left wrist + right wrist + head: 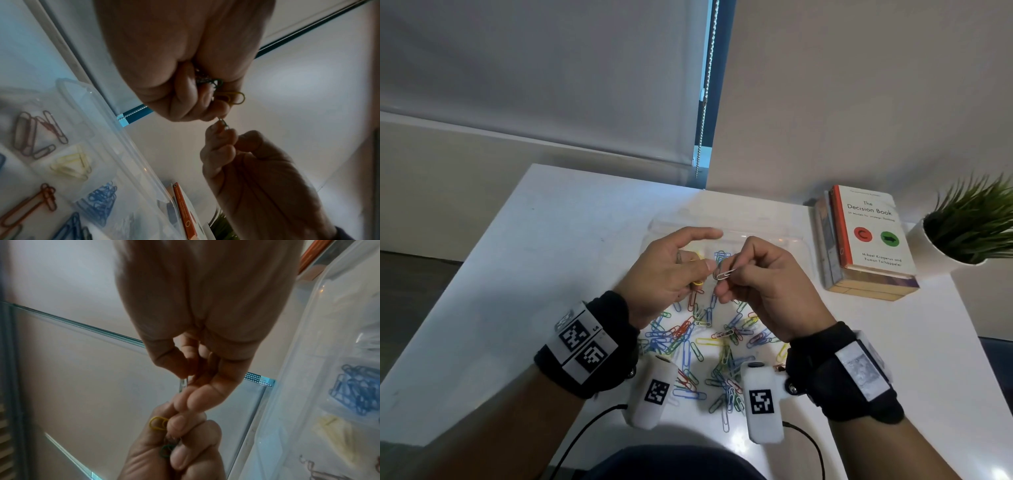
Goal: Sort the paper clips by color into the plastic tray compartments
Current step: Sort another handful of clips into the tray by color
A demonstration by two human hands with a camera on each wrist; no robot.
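Hands raised over tray (796, 236), right hand (767, 287) fingers pinching silver clip (723, 274).

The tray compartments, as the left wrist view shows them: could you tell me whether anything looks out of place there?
Mostly sorted: blue clips and yellow clips each sit in a compartment of the plastic tray. The odd one is the red group, where a darker, greyish clip seems mixed in, though the view is dim.

The head view looks forward and down from above the desk (571, 240), taking in both hands. Each wrist view looks up from close under its own palm, and both share the meeting fingertips and the clear tray (107, 129).
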